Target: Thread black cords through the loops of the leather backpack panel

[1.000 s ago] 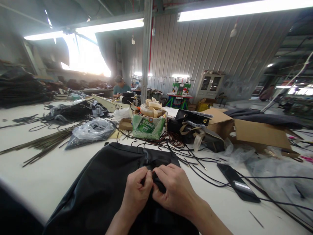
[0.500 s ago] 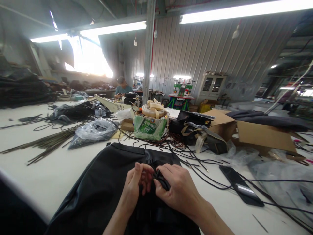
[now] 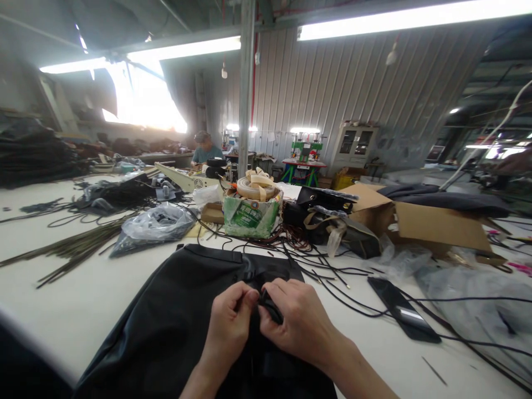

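A black leather-like piece (image 3: 166,316), perhaps a bag, lies across the near side of the table. Over its upper right part my two hands are close together. My left hand (image 3: 230,318) is closed, thumb pressed to the curled fingers; whatever it pinches is hidden. My right hand (image 3: 297,313) grips a black strap (image 3: 272,307) that curves between its thumb and fingers. The fingertips of both hands almost meet at the strap's end.
White table (image 3: 54,310). Beyond the black piece stands a green box (image 3: 249,219) with rolled tape (image 3: 255,185). A clear plastic bag (image 3: 155,224) lies left; black cords (image 3: 332,277), a phone (image 3: 403,310) and a cardboard box (image 3: 440,224) lie right. A person (image 3: 205,149) sits far back.
My left hand has gone from loosely spread fingers to a closed pinch beside my right hand. The right hand keeps its grip on the strap. The view has shifted slightly.
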Available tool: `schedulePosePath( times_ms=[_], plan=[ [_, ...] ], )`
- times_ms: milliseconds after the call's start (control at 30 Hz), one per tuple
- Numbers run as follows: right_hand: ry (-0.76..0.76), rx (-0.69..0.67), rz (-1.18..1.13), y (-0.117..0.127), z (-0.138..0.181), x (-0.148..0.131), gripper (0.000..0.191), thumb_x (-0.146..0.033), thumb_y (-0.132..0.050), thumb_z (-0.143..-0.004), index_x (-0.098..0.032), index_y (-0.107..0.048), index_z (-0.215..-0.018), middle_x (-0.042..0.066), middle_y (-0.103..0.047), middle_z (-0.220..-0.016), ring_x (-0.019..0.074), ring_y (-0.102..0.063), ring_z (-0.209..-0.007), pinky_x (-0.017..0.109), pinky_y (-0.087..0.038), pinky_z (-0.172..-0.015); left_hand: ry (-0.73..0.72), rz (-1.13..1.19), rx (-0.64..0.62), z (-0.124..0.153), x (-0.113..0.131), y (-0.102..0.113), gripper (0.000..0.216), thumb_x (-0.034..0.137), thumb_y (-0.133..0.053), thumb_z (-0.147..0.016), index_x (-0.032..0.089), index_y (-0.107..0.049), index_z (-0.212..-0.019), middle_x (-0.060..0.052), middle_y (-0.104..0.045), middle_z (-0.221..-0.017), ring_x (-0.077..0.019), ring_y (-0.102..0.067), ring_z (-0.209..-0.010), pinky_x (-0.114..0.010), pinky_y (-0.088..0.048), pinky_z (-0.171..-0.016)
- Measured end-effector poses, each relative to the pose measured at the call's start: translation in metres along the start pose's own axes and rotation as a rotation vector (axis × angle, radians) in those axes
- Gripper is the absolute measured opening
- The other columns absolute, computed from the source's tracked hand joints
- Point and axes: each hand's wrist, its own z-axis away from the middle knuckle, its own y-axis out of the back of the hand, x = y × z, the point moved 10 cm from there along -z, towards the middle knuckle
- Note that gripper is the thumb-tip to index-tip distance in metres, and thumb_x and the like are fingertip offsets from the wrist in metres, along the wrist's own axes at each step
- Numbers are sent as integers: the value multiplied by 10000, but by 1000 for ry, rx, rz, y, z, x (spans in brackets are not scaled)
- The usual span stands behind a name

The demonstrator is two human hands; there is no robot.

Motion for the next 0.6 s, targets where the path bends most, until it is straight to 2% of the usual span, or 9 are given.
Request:
schedulePosePath(
  times_ms=[67, 167, 233, 300, 400, 500, 600],
  plan=[
    [-7, -12, 0, -2, 0, 0, 37, -237, -627, -933, -217, -658, -932, 24, -665, -848, 227, -590, -746, 400, -350, -697, 48, 54, 7, -1, -6, 1, 446, 527, -645, -1083, 191, -656, -790, 7, -554, -677, -138, -486, -616, -248, -377, -572],
    [-17, -21, -32, -3, 0, 1, 75, -236, -621, -937, -217, -678, -982, 23, -680, -876, 228, -602, -762, 395, -361, -707, 131, 196, -69, -1, -14, -7, 476, 589, -680, -1057, 176, -666, -820, 9, -567, -629, -124, -495, -544, -232, -382, -518],
    [-26, -21, -47, -3, 1, 3, 114, -235, -619, -944, -217, -692, -1030, 23, -693, -903, 229, -611, -771, 393, -368, -715, 157, 319, -100, 0, -14, -11, 526, 653, -620, -1070, 155, -705, -924, -23, -630, -674, -143, -569, -541, -236, -434, -501],
    [-32, -19, -53, -2, 1, 4, 126, -241, -617, -958, -215, -696, -1053, 23, -699, -915, 231, -616, -775, 395, -372, -719, 174, 439, -99, 0, -13, -12, 595, 706, -592, -1061, 129, -727, -1112, -59, -679, -783, -171, -639, -585, -248, -492, -493],
    [-26, -4, -62, -1, 0, 4, 150, -241, -614, -965, -212, -697, -1087, 29, -709, -953, 236, -627, -800, 396, -382, -727, 233, 512, -129, 0, -16, -17, 654, 657, -813, -944, 121, -702, -1301, -68, -690, -892, -169, -660, -655, -232, -528, -500],
    [-11, 10, -58, 0, 0, 3, 221, -217, -613, -949, -206, -704, -1150, 37, -725, -1001, 244, -637, -823, 397, -397, -733, 262, 490, -172, -2, -18, -24, 642, 570, -939, -852, 121, -724, -1256, -43, -687, -843, -134, -613, -612, -209, -515, -497],
    [-9, 18, -33, 0, 0, 2, 259, -226, -610, -971, -193, -709, -1207, 52, -742, -1038, 259, -652, -850, 407, -423, -752, 255, 461, -76, -5, -22, -16, 571, 587, -928, -853, 127, -731, -1128, -18, -674, -747, -124, -580, -546, -208, -490, -465]
  ],
)
